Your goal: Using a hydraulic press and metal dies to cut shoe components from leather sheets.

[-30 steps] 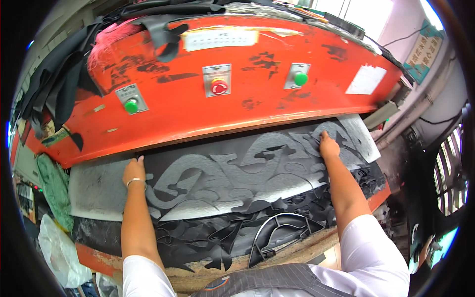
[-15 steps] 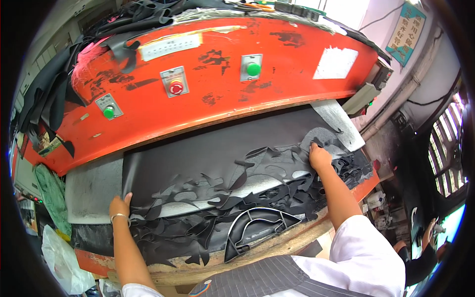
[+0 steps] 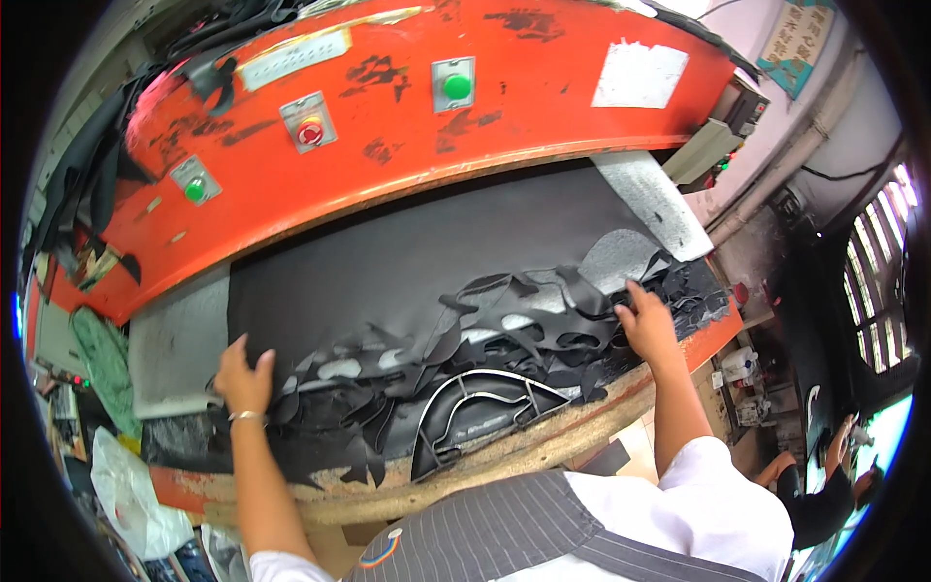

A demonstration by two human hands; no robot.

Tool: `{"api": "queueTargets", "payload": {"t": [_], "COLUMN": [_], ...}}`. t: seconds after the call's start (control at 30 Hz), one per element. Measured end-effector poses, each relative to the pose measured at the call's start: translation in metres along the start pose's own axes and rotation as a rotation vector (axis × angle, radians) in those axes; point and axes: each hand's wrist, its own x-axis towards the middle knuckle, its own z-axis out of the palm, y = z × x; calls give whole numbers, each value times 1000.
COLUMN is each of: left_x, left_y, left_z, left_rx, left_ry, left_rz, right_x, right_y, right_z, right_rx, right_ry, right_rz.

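Observation:
A wide black sheet [image 3: 417, 242], leather-like, lies over a pale board [image 3: 179, 364] under the red machine. Its near edge is a ragged web of cut-out holes and curling strips. At the sheet's left near corner is my left hand [image 3: 244, 378], thumb and fingers spread, nothing visibly gripped. My right hand [image 3: 650, 325] is over the web's right end, thumb and forefinger apart, the thumb by a black strip; its other fingers are partly hidden. Between my hands, nearer me, a curved cutting die [image 3: 465, 403] with pale edges rests on black scraps [image 3: 364, 422].
The red press beam [image 3: 388, 126] spans the far side, with two green buttons and a red button [image 3: 310, 133]. A wooden ledge [image 3: 524, 451] runs along the near edge. A white plastic bag [image 3: 136, 500] hangs at left. Another person [image 3: 824, 500] is at far right.
The web edge has come nearer me, covering most of the pale strip before the scraps. My right hand has moved nearer, and the fingers of both hands have parted. The view has shifted.

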Motion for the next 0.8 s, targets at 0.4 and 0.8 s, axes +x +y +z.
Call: {"api": "queueTargets", "payload": {"t": [0.4, 0.8], "left_x": [-126, -125], "left_y": [67, 15], "left_z": [-33, -135], "left_rx": [122, -266], "left_ry": [-700, -993], "left_rz": [-12, -42], "right_x": [-53, -73], "right_y": [-212, -271], "right_z": [61, 86], "right_rx": [409, -191], "right_ry": [-376, -962], "right_rz": [-1768, -1756]}}
